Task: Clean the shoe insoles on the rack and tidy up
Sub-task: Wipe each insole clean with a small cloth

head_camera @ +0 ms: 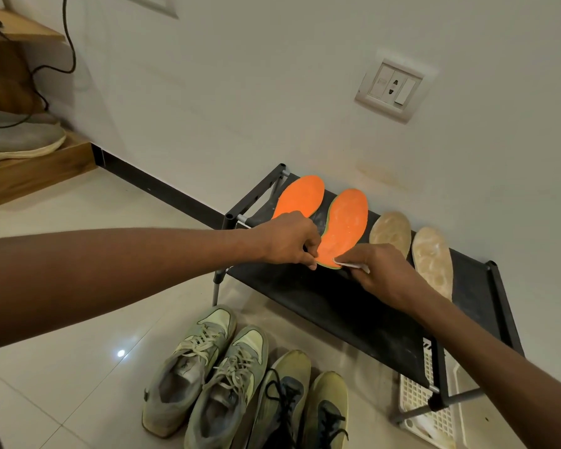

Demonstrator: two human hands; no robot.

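Two orange insoles lie on the black shoe rack (353,312) by the wall. The left orange insole (305,194) is partly hidden behind my left hand (289,238). That hand pinches the near end of the right orange insole (345,225), which carries pale dusty marks. My right hand (381,270) holds a small white cloth (441,264) against the heel of the same insole. To the right on the rack lie two beige insoles (391,230) (433,260).
Two pairs of worn sneakers (208,371) (302,406) stand on the tiled floor in front of the rack. A white plastic basket (425,406) sits under the rack's right end. A wall socket (394,89) is above. Wooden steps with a grey shoe (20,137) are at far left.
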